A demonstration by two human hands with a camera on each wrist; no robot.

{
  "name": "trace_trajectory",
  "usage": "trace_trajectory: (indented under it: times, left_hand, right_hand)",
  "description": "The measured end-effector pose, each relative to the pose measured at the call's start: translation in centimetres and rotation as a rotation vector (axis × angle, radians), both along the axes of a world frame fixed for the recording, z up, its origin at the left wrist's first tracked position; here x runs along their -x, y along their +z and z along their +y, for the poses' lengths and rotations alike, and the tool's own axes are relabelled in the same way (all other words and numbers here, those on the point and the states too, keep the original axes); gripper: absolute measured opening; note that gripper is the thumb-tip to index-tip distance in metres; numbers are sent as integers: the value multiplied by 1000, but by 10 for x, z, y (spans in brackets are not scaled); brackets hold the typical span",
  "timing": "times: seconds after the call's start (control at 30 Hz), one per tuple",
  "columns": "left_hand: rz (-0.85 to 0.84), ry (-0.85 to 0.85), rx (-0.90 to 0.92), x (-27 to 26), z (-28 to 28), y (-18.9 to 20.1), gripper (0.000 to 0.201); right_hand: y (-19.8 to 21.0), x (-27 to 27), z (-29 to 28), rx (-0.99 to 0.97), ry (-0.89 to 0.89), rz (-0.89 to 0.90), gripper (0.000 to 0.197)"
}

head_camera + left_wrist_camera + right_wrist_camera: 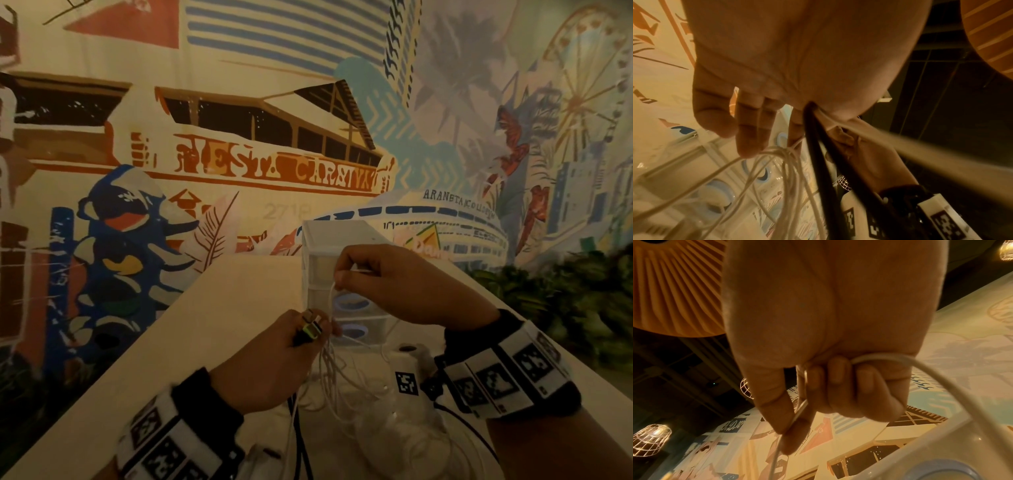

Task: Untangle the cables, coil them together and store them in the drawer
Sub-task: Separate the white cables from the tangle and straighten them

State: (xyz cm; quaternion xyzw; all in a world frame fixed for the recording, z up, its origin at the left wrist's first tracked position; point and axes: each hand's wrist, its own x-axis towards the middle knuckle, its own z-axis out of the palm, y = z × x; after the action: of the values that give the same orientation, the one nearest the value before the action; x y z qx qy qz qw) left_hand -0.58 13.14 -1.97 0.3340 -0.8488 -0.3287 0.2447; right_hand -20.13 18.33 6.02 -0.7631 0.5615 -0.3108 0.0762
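Dim, warm amber light throughout; wide-angle bending at the edges, grainy shadows, soft motion blur.

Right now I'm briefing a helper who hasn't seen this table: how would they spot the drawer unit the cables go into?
Start at the pale table under the big painted mural. At its far edge, just behind the right hand, stands a small translucent plastic drawer unit. Its stacked drawers carry oval blue-rimmed pulls, unlike the white tagged block nearer the right wrist.
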Motion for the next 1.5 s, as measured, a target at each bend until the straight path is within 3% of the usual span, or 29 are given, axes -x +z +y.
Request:
trace_trajectory:
  times: [0.37,0.53,0.7,0.83,0.9,0.97,1.1,1.17,1.33,1.4,1.5]
  left_hand:
    - [-67,-86,-70,-8,-2,-20,25]
    - [151,-158,-187,-6,1,-28,29]
    - [239,-109,-108,-4,3,-29,49]
    - [354,-160,-221,-1,12,-23,43]
    - [386,-106,-193,0,15,-17,25]
    - [392,-61,-142,0,17,-14,22]
    - [446,-11,-117,-1,24,-3,46]
    - [486,-45,-115,2,23,0,32]
    - [470,-87,-75,-1,25,1,35]
    - [436,-87,-40,-1,28,3,37]
    - [409,-56,9,-3,28,3,39]
  right_hand:
    - [4,25,-3,170,-67,-151,21]
    - [3,27,-7,204,-85,-147,21]
    - [4,18,-3,201,24,-139,20]
    - [4,10,-2,189,84,-102,19]
    - [3,8,-1,191,93,-97,19]
    - [2,12,-2,181,88,-91,20]
    - [-1,22,-6,125,40,-24,23]
    - [-4,26,-8,71,2,24,24]
    - [-11,28,-13,-58,-16,89,20]
    - [-11,27,-14,-30,-20,100,17]
    - [-7,25,-12,96,-39,79,27]
